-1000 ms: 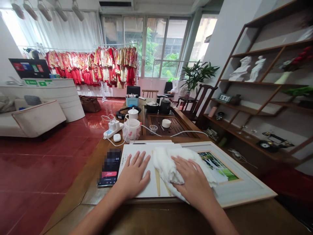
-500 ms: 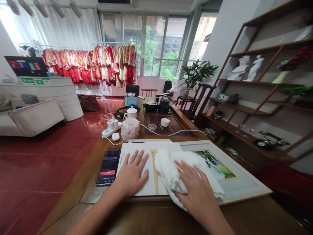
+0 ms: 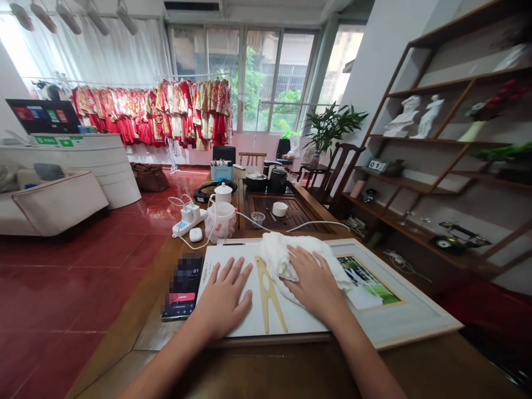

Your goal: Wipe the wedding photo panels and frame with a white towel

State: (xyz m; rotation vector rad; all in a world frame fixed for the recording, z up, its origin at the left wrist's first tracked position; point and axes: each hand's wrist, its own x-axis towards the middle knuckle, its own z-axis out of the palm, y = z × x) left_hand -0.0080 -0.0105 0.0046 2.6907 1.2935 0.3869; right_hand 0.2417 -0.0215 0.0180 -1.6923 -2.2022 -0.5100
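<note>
My left hand [image 3: 226, 299] lies flat, fingers spread, on a white board [image 3: 233, 328] with small dark print along its left side. My right hand [image 3: 313, 282] rests on a bunched white cloth [image 3: 276, 250], its fingers pressed over the folds. Beside the cloth, on the board, lies a flat pale-yellow piece [image 3: 265, 293] with two long legs joined at the top. The cloth covers part of the board and the near edge of a framed picture [image 3: 374, 285], which lies to the right in a pale frame.
A phone [image 3: 183, 288] lies left of the board. Behind stand a power strip [image 3: 189, 219], a white earbud case [image 3: 195, 235], a clear jar [image 3: 220, 219], a lidded white cup [image 3: 223, 192] and a tea tray [image 3: 299, 221] bearing a small white bowl [image 3: 280, 209]. A white cable crosses behind the board.
My right hand has moved the cloth away from me and slightly left. Both legs of the yellow piece now show, where one was mostly covered. My left hand has stayed in place.
</note>
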